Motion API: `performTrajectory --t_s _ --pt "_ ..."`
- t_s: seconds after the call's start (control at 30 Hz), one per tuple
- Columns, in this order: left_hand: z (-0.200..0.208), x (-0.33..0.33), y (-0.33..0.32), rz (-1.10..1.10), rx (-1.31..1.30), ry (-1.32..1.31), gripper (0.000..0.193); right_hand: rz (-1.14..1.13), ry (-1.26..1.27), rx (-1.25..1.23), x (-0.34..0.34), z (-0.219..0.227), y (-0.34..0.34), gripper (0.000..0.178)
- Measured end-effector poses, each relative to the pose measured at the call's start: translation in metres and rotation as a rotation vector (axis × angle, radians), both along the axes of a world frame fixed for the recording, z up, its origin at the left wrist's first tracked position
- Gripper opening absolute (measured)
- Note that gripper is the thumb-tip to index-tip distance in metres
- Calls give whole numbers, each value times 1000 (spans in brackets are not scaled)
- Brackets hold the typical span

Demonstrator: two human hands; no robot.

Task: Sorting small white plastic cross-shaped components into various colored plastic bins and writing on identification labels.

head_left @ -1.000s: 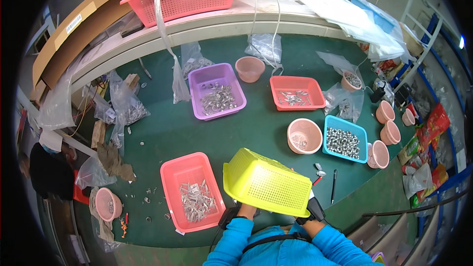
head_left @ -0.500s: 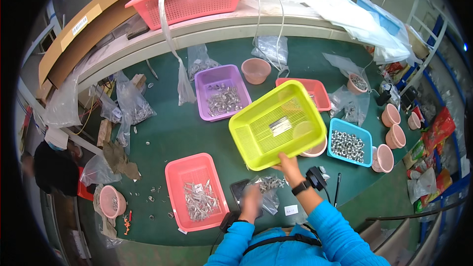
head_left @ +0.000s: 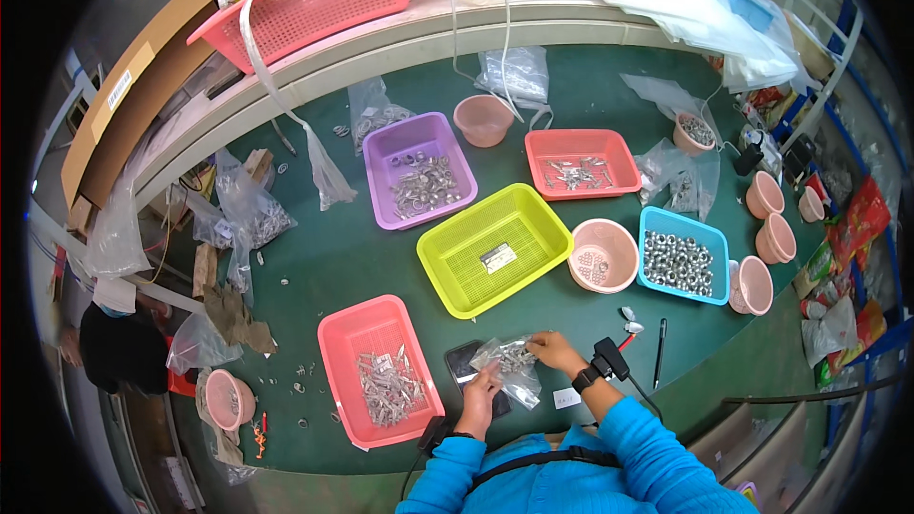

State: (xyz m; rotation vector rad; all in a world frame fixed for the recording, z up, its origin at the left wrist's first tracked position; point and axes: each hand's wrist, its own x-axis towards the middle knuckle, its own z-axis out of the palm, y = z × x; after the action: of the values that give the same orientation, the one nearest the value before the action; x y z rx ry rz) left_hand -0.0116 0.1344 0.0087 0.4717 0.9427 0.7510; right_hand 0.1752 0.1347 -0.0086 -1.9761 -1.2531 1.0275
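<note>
Both hands are at a clear plastic bag (head_left: 521, 383) of small silvery metal parts, near the front of the green table. My left hand (head_left: 479, 404) pinches the bag's left side, over a dark phone (head_left: 461, 360) lying beneath. At the bag's upper right, the fingers of my right hand (head_left: 560, 353) are closed on its edge by the metal parts. Beyond the bag sits a yellow-green basket (head_left: 447, 290) with only a small label visible in it. To the left, a pink tray (head_left: 335, 343) holds many slim metal pieces.
Farther back stand a purple basket (head_left: 380, 181) and a red tray (head_left: 581, 192), both with metal parts. A pink bowl (head_left: 624, 276) and a blue tray (head_left: 684, 294) of metal rings are at right. A black pen (head_left: 661, 352) lies near a paper slip (head_left: 566, 398). Another person (head_left: 122, 343) is at far left.
The yellow-green basket, held up by my right hand before, now rests on the table, released. My right hand has come down to the plastic bag, and my left hand grips it too.
</note>
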Motion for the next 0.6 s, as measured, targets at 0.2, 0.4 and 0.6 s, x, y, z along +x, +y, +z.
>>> performTrajectory --t_s 0.2,0.4,0.6 --pt "34 4 17 -130 96 455 33 -5 -21 34 1 48 6 20" --pt "129 -2 25 -165 277 413 34 -22 15 8 -4 188 6 20" --pt "73 -9 19 -233 312 584 36 -157 444 34 27 116 13 28"
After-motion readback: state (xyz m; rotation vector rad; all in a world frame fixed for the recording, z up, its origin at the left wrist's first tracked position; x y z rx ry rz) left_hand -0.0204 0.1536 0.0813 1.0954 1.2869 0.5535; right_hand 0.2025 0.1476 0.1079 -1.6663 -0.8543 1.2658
